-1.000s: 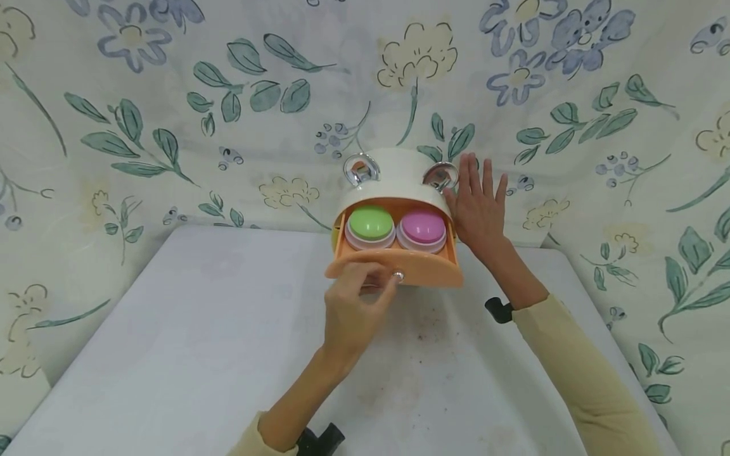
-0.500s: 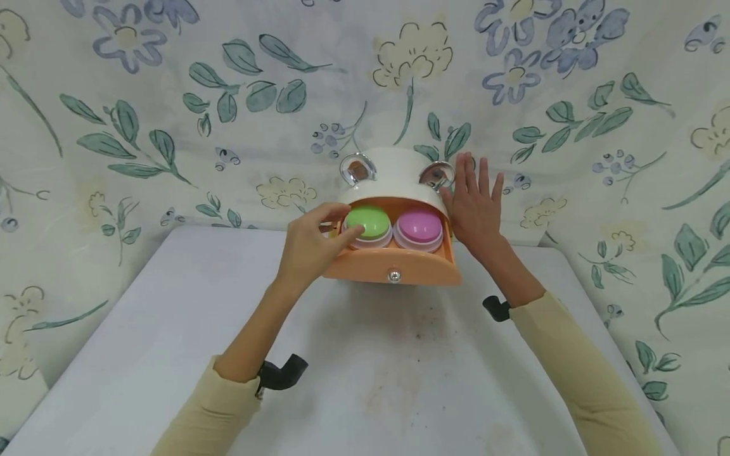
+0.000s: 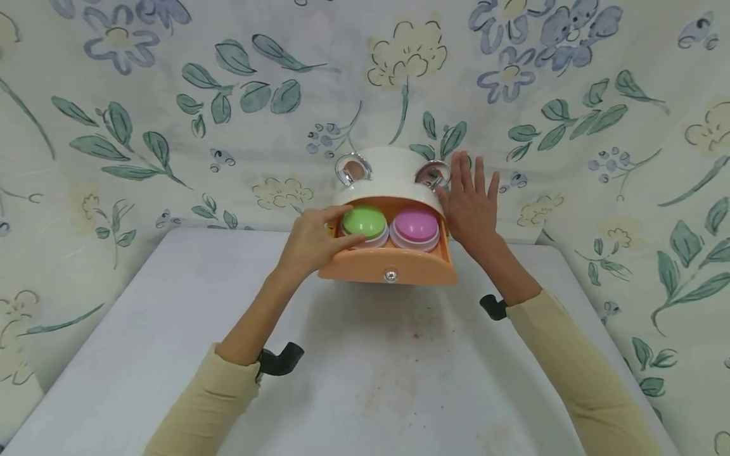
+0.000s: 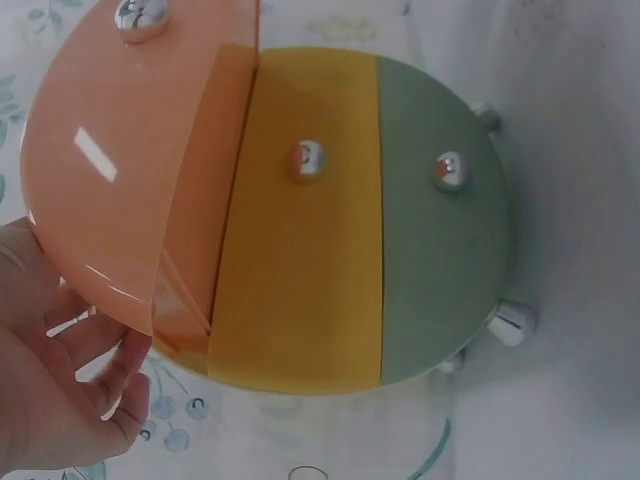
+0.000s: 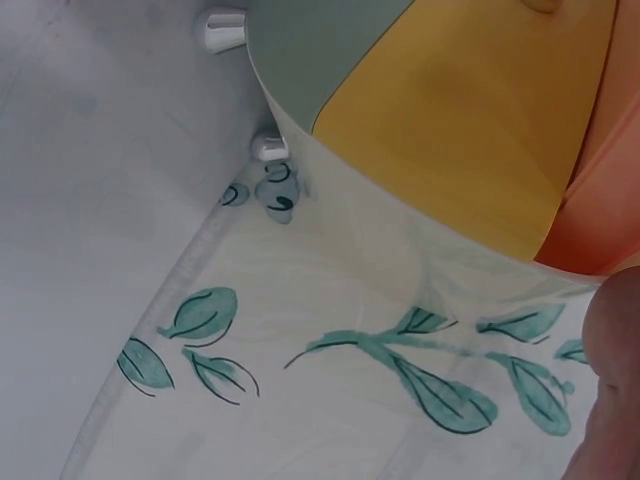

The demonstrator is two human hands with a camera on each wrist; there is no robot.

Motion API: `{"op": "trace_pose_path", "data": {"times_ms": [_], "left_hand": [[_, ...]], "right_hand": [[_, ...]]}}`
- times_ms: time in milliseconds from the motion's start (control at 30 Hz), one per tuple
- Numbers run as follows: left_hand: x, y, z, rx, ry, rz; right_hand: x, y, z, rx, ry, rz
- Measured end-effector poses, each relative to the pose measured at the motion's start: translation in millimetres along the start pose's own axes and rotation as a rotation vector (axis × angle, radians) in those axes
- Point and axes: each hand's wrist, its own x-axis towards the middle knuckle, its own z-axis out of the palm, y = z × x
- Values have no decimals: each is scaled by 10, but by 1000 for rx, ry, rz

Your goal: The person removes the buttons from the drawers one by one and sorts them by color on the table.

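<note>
Head view first: a second ago the left grip was on the silver knob of the orange drawer. Now it's off that and over at the green-lidded pot, pretty much where it was half a second back. Drawer's pulled out about the same as before. Thumb at the pot's front, index finger round the back left, so it's a narrow gap with the pot pinched between them. The pot's sitting in the drawer, left of the pink-lidded pot. Right grip hasn't really budged: fingers straight, palm against the side of the white cabinet, holding nothing. Cabinet's at the back of the bench.

Left wrist view: sideways look at the orange drawer, then the yellow drawer and grey-green drawer, both shut. Left grip is cut off at the edge, fingers bent by the drawer's side. Can't see either pot from here.

Right wrist view: just a sliver of the right grip at the right edge, so can't judge its spread there. Orange drawer's mostly cropped too.
</note>
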Motion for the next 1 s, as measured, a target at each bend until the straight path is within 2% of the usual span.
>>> {"op": "trace_pose_path", "data": {"times_ms": [433,633,767,1000], "left_hand": [[2,0,45,169,51,15],[10,12,67,226,23,-16],[30,-17,73,171,-11,-17],[75,-105,100,-17,-67,-36]], "right_hand": [[-2,3,11,-20,9,-4],[4,9,10,-33,6,-4],[3,15,13,-27,8,-3],[2,7,19,-26,20,1]]}}
